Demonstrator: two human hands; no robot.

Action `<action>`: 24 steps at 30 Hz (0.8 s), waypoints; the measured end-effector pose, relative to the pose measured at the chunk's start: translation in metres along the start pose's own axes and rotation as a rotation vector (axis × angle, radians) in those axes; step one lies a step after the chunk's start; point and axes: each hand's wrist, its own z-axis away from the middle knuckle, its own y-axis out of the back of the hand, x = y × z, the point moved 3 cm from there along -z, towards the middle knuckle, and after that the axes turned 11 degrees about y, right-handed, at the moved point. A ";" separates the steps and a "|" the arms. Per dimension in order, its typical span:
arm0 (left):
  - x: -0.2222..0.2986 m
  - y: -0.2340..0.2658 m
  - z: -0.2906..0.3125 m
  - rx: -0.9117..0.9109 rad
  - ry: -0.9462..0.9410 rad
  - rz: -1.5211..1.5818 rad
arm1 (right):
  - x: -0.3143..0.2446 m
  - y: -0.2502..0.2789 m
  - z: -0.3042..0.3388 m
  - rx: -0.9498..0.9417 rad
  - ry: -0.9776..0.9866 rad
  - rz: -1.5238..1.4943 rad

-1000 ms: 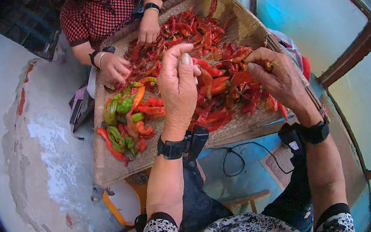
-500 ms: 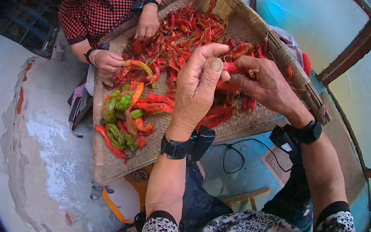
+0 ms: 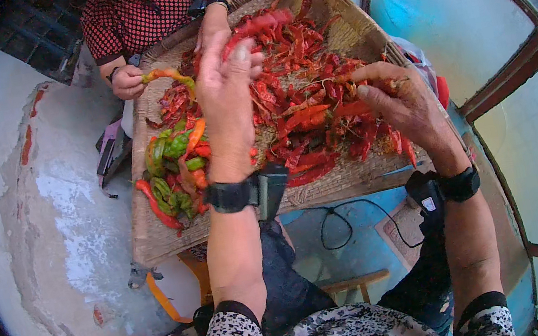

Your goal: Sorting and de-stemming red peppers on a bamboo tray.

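My left hand (image 3: 226, 105) is raised over the left-middle of a shallow woven tray (image 3: 160, 233). A red chili pepper (image 3: 258, 25), smeared by motion, sticks out from between its thumb and forefinger. Over the right part of the pile of dried red chili peppers (image 3: 307, 120) is my right hand (image 3: 405, 102). Its thumb and forefinger are apart, the tips close to pepper stems, with no pepper plainly gripped. Green and orange fresh peppers (image 3: 175, 147) lie in a heap left of my left wrist.
Across the tray, a person in a red-and-black patterned top (image 3: 135, 17) holds an orange-green pepper (image 3: 168, 75); that person's other hand is partly behind mine. A framed window (image 3: 454, 8) stands at the right, a peeling wall (image 3: 67, 212) at the left. A cable (image 3: 334, 210) hangs below the tray.
My hands have parted: the left moved left and away from me with the red pepper, the right slightly right. The other person's hand drew the orange-green pepper leftward and up.
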 end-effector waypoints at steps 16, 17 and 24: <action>-0.050 -0.030 0.044 -0.347 -0.209 -0.993 | -0.001 0.003 0.003 0.068 0.071 0.115; -0.048 -0.032 0.043 -0.341 -0.246 -0.987 | -0.001 0.002 0.002 0.064 0.071 0.113; -0.024 -0.007 0.024 -0.388 0.057 -0.654 | 0.000 0.006 0.002 0.227 0.003 -0.148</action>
